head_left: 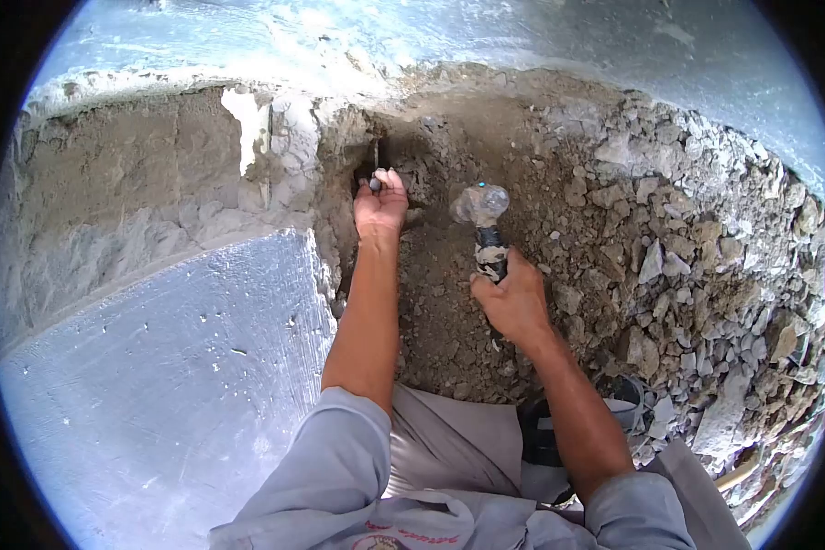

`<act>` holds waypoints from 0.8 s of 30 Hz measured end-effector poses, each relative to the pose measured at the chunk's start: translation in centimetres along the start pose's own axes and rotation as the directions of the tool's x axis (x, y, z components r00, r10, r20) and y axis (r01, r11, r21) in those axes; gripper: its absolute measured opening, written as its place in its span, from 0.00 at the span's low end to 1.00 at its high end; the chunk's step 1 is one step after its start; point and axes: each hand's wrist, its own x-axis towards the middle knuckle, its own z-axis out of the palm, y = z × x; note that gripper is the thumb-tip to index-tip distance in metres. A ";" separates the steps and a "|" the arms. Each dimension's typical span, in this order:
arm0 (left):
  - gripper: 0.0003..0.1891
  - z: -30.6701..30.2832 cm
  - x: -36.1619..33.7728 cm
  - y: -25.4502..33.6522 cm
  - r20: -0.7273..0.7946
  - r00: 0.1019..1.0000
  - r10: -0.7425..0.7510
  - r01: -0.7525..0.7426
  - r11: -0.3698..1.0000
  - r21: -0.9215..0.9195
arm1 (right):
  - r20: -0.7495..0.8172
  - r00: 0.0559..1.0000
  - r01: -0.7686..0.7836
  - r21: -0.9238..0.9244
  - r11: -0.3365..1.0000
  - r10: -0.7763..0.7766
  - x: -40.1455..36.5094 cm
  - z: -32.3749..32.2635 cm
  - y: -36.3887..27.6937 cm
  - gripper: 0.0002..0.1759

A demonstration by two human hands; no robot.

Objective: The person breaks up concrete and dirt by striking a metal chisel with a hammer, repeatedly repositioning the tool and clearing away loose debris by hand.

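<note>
The chisel [375,168] is a thin, dark metal rod standing nearly upright in the left hand [380,209], its upper end set against the shadowed hollow in the broken earth wall. The hammer [483,225] stands upright in the right hand [513,298], just right of the chisel and apart from it. Its pale grey head is blurred, and its dark handle carries light patches.

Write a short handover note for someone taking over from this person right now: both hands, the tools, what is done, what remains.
Left hand: gripping the chisel, tip against the far wall of the hole.
Right hand: gripping the hammer, head blurred, beside the chisel.
Done: floor broken open, rubble piled on the right.
Left: the wall at the chisel tip stands, likely more to chip.
</note>
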 end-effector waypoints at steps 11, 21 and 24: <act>0.21 -0.1 -0.4 0.4 0.034 0.999 -0.026 0.029 0.996 -0.088 | -0.023 1.000 0.019 0.052 0.998 -0.017 -0.3 -0.2 2.2 0.21; 0.20 1.6 -2.0 -1.5 0.044 0.998 0.033 -0.031 0.998 -0.053 | -0.077 0.997 0.013 0.125 0.992 -0.003 0.1 -1.5 2.9 0.18; 0.16 4.5 -4.6 -3.6 0.273 0.938 -0.213 0.243 0.967 -0.080 | -0.080 0.997 0.013 0.139 0.990 -0.002 -0.3 -1.9 2.1 0.19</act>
